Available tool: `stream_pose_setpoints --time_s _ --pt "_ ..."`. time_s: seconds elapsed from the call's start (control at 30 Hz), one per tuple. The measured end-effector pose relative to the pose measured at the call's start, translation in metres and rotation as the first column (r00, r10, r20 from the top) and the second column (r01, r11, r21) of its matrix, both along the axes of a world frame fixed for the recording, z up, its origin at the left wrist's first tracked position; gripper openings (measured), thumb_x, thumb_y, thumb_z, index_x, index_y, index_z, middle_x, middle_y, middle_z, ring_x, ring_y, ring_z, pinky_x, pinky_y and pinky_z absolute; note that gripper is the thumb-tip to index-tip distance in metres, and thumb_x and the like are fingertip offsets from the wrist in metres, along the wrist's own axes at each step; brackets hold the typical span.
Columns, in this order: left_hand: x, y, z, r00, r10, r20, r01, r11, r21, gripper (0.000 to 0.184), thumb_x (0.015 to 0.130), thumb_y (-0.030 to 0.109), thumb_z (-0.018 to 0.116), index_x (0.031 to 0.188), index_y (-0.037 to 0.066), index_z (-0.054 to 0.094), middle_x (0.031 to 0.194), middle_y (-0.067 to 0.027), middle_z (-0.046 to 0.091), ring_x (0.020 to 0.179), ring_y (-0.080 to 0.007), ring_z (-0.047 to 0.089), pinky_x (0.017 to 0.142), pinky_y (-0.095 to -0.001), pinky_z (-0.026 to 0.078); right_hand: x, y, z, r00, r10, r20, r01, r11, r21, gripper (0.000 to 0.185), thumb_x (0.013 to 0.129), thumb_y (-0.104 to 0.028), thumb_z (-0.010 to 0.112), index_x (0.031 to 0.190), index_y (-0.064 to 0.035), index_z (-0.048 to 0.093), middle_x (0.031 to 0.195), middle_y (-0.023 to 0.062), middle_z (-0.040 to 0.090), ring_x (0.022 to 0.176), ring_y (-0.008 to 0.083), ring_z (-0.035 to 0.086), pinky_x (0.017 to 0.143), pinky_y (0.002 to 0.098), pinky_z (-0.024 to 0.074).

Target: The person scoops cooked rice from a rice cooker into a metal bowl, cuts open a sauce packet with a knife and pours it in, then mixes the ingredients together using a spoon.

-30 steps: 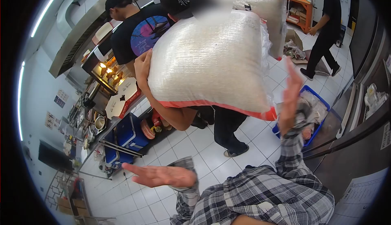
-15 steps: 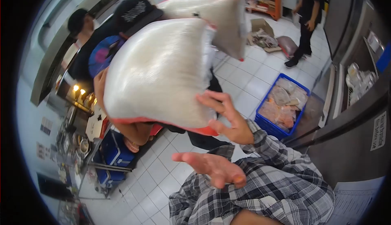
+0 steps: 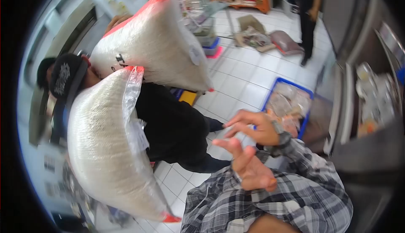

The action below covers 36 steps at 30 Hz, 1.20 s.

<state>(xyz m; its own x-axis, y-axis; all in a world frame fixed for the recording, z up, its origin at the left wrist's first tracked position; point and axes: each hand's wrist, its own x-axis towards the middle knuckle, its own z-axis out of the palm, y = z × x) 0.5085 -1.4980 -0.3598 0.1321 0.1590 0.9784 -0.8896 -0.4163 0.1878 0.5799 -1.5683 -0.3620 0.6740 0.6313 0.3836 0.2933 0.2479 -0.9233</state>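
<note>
My right hand (image 3: 257, 127) is held in front of me, its fingers half bent, apart and blurred. A pale patch shows beneath them, which I cannot make out. My left hand (image 3: 251, 165) is just below and nearer, fingers spread, holding nothing. Both hands are close together and apart from the sacks. A bulging white sack (image 3: 101, 148) with red ends, of what looks like rice, is upright at the left, against a person in black (image 3: 168, 123). Behind it, a second white sack (image 3: 156, 43) with red edging and black print rests at that person's shoulder, a hand on its top.
A blue crate (image 3: 274, 85) of packed bags stands on the tiled floor to the right. An opened fridge with bagged goods (image 3: 371, 94) is at far right. An open carton (image 3: 253, 26) and a reddish-brown sack (image 3: 286, 43) lie farther back, near another person (image 3: 310, 18).
The near sack has moved left and down, away from my right hand, which touched or nearly touched it before. The farther sack has shifted left. My hands have come closer together.
</note>
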Motion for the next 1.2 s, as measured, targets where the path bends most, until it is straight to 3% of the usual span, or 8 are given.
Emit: stream_pose_setpoints --time_s 0.1,0.3,0.43,0.63,0.9,1.0,1.07,1.2 --pt "0.073 -0.01 0.001 0.992 0.068 0.102 -0.047 0.98 -0.191 0.025 0.089 0.038 0.048 0.109 0.024 0.055 0.118 -0.0244 0.055 0.124 -0.0441 0.041 0.106 -0.0619 -0.005 0.057 -0.031 -0.019 0.974 -0.21 -0.086 0.214 0.976 0.035 0.018 0.094 -0.006 0.045 0.101 0.0048 0.057 0.094 0.012 0.059 0.084 0.0221 0.067 0.074 0.0283 0.0507" --pt "0.176 -0.011 0.013 0.981 0.196 -0.007 -0.194 0.965 -0.174 0.032 0.086 0.04 0.055 0.108 0.018 0.049 0.107 -0.0169 0.064 0.106 -0.038 0.054 0.101 -0.0559 0.027 0.149 -0.093 -0.053 0.841 -0.36 -0.404 0.409 0.912 0.04 0.022 0.097 -0.017 0.041 0.104 0.0005 0.053 0.089 0.0177 0.067 0.082 0.023 0.066 0.075 0.0318 0.0513" --pt "0.214 -0.036 0.021 0.936 0.341 -0.084 -0.346 0.937 -0.047 0.072 0.089 0.039 0.045 0.142 0.007 0.009 0.095 -0.0147 0.063 0.099 -0.0278 0.054 0.098 -0.051 0.033 0.186 -0.129 -0.076 0.838 -0.353 -0.417 0.416 0.907 0.068 0.024 0.098 -0.019 0.041 0.106 -0.0005 0.052 0.089 0.0186 0.067 0.083 0.0232 0.066 0.076 0.0317 0.0518" --pt "0.243 -0.035 0.016 0.885 0.386 -0.26 -0.451 0.849 -0.276 0.079 0.086 0.031 0.044 0.143 0.003 -0.003 0.097 -0.0164 0.061 0.097 -0.0272 0.054 0.099 -0.0492 0.033 0.214 -0.113 -0.106 0.865 -0.139 -0.482 0.217 0.97 0.109 0.024 0.098 -0.019 0.041 0.109 -0.0007 0.052 0.094 0.0175 0.066 0.087 0.0212 0.065 0.08 0.0297 0.0503" --pt "0.279 0.008 0.005 0.489 0.644 -0.588 -0.376 0.764 0.523 0.085 0.08 0.013 0.05 0.143 0.001 -0.006 0.123 -0.0225 0.051 0.108 -0.0262 0.05 0.105 -0.0381 0.025 0.262 -0.086 -0.173 0.775 -0.106 -0.623 0.093 0.994 -0.054 0.024 0.097 -0.021 0.044 0.11 -0.0019 0.051 0.094 0.019 0.066 0.082 0.02 0.065 0.074 0.0293 0.0515" --pt "0.335 0.048 -0.026 0.666 0.257 -0.7 -0.365 0.931 -0.006 0.082 0.079 0.007 0.052 0.141 -0.001 -0.002 0.127 -0.023 0.048 0.112 -0.0279 0.049 0.106 -0.0387 0.023 0.294 -0.061 -0.195 0.717 -0.168 -0.676 0.09 0.985 -0.15 0.022 0.097 -0.022 0.045 0.108 -0.0037 0.052 0.092 0.0189 0.067 0.077 0.0191 0.066 0.068 0.0281 0.0514" --pt "0.363 0.09 -0.039 0.611 0.24 -0.754 -0.373 0.928 -0.007 0.095 0.08 0.004 0.053 0.137 -0.002 -0.023 0.126 -0.0237 0.049 0.112 -0.0306 0.05 0.106 -0.0413 0.026 0.32 -0.037 -0.222 0.721 -0.22 -0.657 0.068 0.966 -0.249 0.021 0.096 -0.022 0.045 0.106 -0.0044 0.052 0.09 0.0186 0.067 0.074 0.0185 0.066 0.063 0.0271 0.0509" --pt "0.421 0.195 -0.057 0.58 0.256 -0.773 -0.396 0.918 0.007 0.077 0.08 0.004 0.055 0.139 -0.007 0.008 0.139 -0.0281 0.031 0.118 -0.0354 0.047 0.103 -0.0407 0.031 0.392 0.031 -0.323 0.69 -0.312 -0.654 0.053 0.922 -0.385 0.02 0.096 -0.019 0.044 0.103 -0.0008 0.048 0.093 0.0218 0.065 0.076 0.0245 0.067 0.063 0.0285 0.0549"
